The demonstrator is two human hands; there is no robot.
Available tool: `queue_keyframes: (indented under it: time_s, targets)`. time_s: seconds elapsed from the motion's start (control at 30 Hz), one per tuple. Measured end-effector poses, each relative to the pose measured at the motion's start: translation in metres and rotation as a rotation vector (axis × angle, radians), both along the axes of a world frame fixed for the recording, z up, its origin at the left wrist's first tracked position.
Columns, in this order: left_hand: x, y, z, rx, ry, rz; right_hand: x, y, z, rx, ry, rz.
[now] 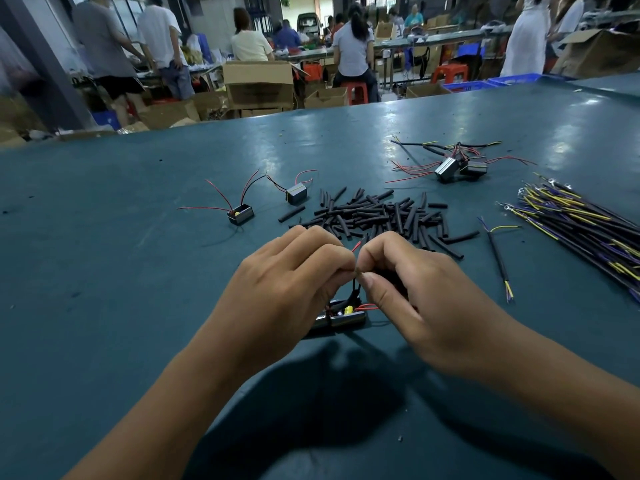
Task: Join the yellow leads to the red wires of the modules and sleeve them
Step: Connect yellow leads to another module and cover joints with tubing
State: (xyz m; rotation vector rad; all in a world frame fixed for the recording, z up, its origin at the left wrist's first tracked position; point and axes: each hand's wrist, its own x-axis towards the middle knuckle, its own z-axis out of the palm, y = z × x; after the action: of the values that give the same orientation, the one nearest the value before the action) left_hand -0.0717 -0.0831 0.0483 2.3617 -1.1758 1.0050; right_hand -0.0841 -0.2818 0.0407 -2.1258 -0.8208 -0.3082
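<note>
My left hand [291, 275] and my right hand [412, 289] meet fingertip to fingertip above a black module [341, 318] lying on the teal table. Both pinch a thin wire join between thumb and forefinger; a red wire [358, 244] pokes up between them. More red wire curls out of the module's right side. What else the fingers hold is hidden. A heap of black sleeve pieces [377, 214] lies just beyond the hands. A bundle of black cables with yellow and purple leads [578, 223] lies at the right.
Two loose modules [240, 213] [296, 194] with red wires stand at the left of the heap. A cluster of modules joined to cables [457, 164] lies at the back right. One single cable [498, 258] lies right of my right hand. People work at benches beyond the table.
</note>
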Motion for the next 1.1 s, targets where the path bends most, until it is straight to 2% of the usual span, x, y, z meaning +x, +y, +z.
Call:
queue_keyframes:
  time_s: [0.23,0.5,0.6,0.77,1.03,1.1]
  targets:
    - [-0.01,-0.011,-0.004,-0.234,0.46,-0.018,0.0,0.001,0.0,-0.019,-0.081,-0.047]
    - [-0.016,-0.019,-0.005,-0.367,0.727,-0.02,-0.001,0.0,0.001,-0.066,-0.143,-0.08]
    - [-0.017,-0.019,-0.002,-0.489,0.926,-0.051,-0.001,0.001,0.0,-0.105,-0.182,-0.1]
    - [-0.022,-0.019,0.004,-0.835,1.394,-0.125,-0.003,0.003,0.0,-0.189,-0.316,-0.159]
    - [-0.023,-0.017,0.007,-0.947,1.67,-0.18,-0.002,0.004,0.0,-0.221,-0.449,-0.165]
    - [-0.021,-0.016,0.006,-0.912,1.616,-0.161,-0.002,0.004,0.0,-0.22,-0.441,-0.147]
